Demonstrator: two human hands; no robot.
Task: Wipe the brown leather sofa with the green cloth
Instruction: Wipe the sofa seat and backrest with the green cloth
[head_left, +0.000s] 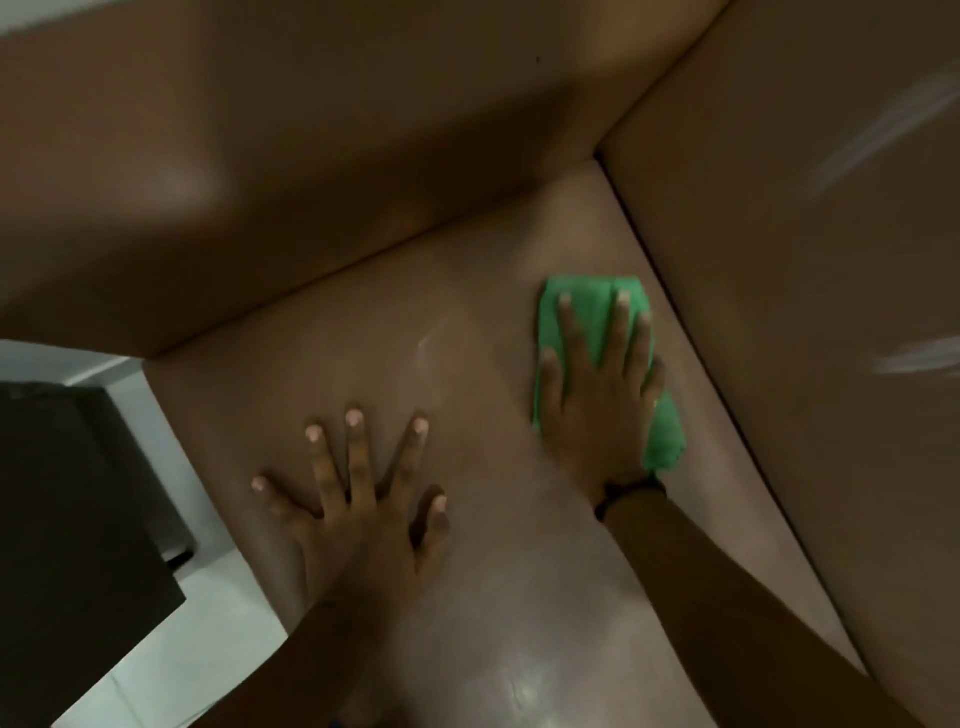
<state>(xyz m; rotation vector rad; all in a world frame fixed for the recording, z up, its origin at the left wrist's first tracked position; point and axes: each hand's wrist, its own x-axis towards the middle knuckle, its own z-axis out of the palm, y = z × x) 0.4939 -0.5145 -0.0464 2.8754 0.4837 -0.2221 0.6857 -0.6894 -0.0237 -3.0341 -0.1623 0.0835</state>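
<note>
The brown leather sofa fills most of the view; its seat cushion lies under both my hands, with the backrest above and an upright side panel to the right. The green cloth lies flat on the seat near the right corner. My right hand presses down on it with fingers spread, a dark band at the wrist. My left hand rests flat on the bare seat to the left, fingers splayed, holding nothing.
A dark box-like piece of furniture stands at the left, beside the sofa's left edge. Pale tiled floor shows between them. Glossy reflections sit on the seat near the bottom.
</note>
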